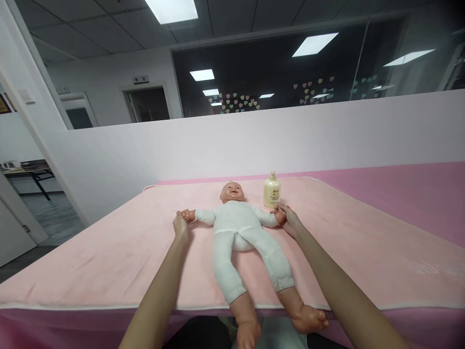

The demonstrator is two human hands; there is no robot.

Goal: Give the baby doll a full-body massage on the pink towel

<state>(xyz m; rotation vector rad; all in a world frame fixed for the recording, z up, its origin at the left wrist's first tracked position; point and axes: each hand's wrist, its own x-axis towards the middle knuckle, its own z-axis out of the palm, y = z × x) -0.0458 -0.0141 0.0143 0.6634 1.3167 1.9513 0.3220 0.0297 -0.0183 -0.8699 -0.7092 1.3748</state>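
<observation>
A baby doll (238, 216) with a white cloth body lies on its back, head away from me, its feet hanging past the near edge. Its arms are stretched out to both sides. My left hand (180, 226) is closed around the doll's hand on the left. On the other side, my right hand (289, 221) grips the doll's other hand, fingers wrapped round it. Just behind my right hand stands a pale yellow pump bottle (272, 192), upright beside the doll's head.
A pink blanket (109, 252) covers the table, over a darker pink cover (417, 198). A low white wall (232, 145) with dark glass above runs along the far side. At the left, a doorway shows a desk (34, 169).
</observation>
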